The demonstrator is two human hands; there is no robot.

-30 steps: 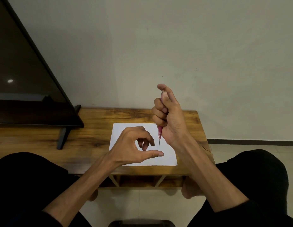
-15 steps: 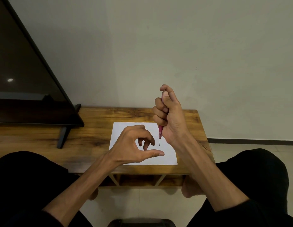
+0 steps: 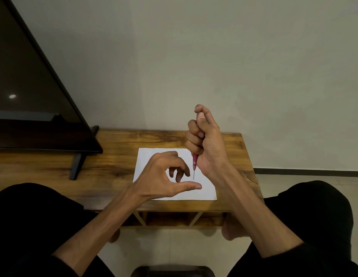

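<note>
Wooden table [image 3: 114, 168], white paper [image 3: 143, 158], right hand [image 3: 208, 144] grip wrapping pink pen [image 3: 194, 162], barrel mostly hidden, left hand [image 3: 160, 176] loose, empty

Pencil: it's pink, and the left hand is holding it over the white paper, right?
Not quite. The head view shows the right hand gripping the pink pencil, tip down, over the white paper. The left hand holds nothing.

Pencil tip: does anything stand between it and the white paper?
Nothing visible covers the paper under the pencil tip. The left hand hovers close beside it, thumb nearest the tip. The right hand grips the pencil.
</note>
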